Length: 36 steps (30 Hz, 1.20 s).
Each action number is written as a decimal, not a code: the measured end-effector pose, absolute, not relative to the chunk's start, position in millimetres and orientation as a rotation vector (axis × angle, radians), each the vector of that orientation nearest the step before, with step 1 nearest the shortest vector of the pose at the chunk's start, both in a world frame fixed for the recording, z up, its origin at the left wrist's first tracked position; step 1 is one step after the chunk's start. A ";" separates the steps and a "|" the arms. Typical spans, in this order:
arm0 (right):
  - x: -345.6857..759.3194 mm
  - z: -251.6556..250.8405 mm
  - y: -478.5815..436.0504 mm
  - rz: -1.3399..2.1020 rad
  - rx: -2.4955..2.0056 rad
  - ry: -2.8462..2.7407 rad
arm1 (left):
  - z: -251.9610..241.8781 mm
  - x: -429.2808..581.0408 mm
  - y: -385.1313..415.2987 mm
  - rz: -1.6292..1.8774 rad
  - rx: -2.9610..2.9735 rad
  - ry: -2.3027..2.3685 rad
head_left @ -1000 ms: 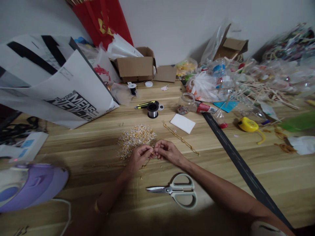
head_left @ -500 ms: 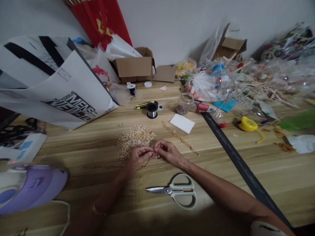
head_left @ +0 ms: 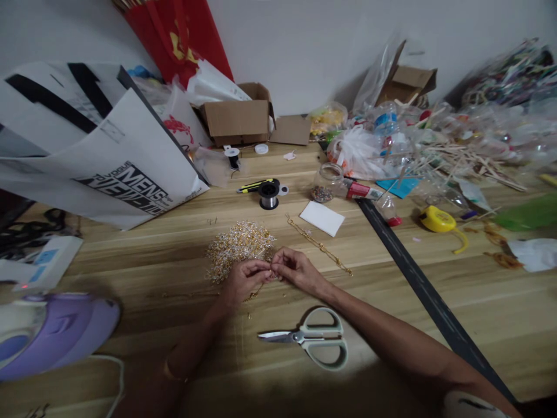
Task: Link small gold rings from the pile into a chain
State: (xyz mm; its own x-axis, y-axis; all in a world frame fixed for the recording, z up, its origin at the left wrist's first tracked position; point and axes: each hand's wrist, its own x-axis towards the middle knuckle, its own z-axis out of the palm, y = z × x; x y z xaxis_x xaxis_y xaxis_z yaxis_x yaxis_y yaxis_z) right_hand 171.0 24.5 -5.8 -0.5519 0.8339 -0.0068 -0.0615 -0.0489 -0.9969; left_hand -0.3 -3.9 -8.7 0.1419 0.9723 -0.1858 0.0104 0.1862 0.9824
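My left hand [head_left: 244, 280] and my right hand [head_left: 299, 269] meet fingertip to fingertip, both pinched closed. From the left fingers a thin gold chain [head_left: 253, 295] trails down to the wood. Whatever the right fingertips pinch is too small to make out. Just behind the left hand lies a pile of gold and clear beaded wire pieces [head_left: 239, 244]. A second gold chain [head_left: 321, 247] rests to the right of the hands. Scissors [head_left: 300, 337] with pale handles lie nearer me, blades pointing left. A tiny gold piece [head_left: 249, 316] sits beside the blade tip.
Behind the pile stand a spool of wire [head_left: 268, 196], a yellow-black cutter [head_left: 252, 186], a white card [head_left: 322, 219] and a jar of beads [head_left: 324, 184]. A purple iron [head_left: 65, 331] is at left, a tape measure [head_left: 437, 219] at right. Bags and boxes line the wall.
Both hands stay in nearly the same place, fingertips still together. The fingers have shifted only very slightly; the things on the table have not moved.
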 end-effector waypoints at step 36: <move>173.2 -5.8 23.6 1.557 -0.789 -1.636 | -0.5 0.3 -4.4 0.976 1.168 1.137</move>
State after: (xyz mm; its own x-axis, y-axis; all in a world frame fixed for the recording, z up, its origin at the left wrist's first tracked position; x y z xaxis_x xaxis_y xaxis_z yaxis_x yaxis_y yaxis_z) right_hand 173.2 23.6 -5.8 -0.5436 0.8340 0.0943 -0.0529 0.0781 -0.9955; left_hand 0.3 -4.4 -0.5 0.1774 0.9728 -0.1488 0.0005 0.1511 0.9885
